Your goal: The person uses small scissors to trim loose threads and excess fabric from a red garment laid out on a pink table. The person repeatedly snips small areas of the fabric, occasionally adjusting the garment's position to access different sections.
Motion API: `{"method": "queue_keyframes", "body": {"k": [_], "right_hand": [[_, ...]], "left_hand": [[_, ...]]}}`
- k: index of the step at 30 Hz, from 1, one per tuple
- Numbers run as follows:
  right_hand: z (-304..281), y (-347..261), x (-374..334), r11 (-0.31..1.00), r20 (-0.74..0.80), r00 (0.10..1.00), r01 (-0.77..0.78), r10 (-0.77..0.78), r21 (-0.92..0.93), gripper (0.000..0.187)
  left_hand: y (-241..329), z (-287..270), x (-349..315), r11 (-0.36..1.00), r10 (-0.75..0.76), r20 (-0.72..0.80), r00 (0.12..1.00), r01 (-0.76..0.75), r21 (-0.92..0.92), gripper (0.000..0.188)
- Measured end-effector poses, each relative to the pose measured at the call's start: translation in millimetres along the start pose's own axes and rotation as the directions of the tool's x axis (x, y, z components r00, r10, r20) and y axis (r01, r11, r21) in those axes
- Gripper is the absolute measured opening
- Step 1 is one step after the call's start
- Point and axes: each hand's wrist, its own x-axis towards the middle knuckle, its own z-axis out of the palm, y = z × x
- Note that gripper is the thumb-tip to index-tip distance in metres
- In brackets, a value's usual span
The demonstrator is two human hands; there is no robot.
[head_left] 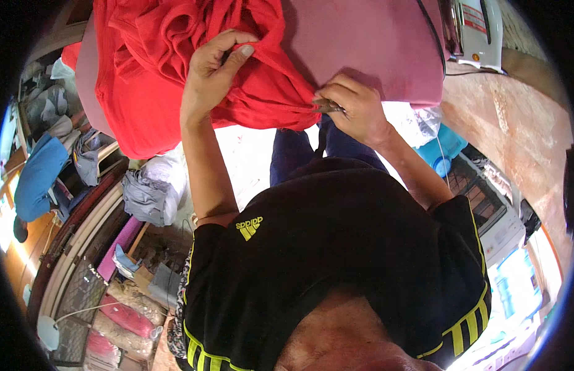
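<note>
A large piece of red knit fabric (141, 117) lies bunched and folded over a pink-covered table (373, 49). My left hand (216, 71) pinches a fold of it between thumb and fingers. At the right corner of the cloth, my right hand (355, 108) is closed around a small dark metal tool that looks like thread snips (330, 106). The tool's tip is against the fabric's edge, and my fingers cover most of it. Between my hands the edge is drawn out toward the right.
A white appliance (488, 37) with a dark cord stands at the table's far right. Grey cloth (148, 195) hangs at the left, near a person in blue (42, 176). Plastic-wrapped bundles (126, 315) are at lower left. A blue container (445, 151) is beyond my right arm.
</note>
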Motion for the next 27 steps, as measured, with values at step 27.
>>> {"method": "queue_keyframes", "body": {"k": [27], "right_hand": [[-1,-21,-46,0.878,-0.493,0.826,-0.423,0.273,-0.224,0.023]], "left_hand": [[-8,-15,3,0.999,0.002,0.096,0.995,-0.005,0.033,0.017]]}}
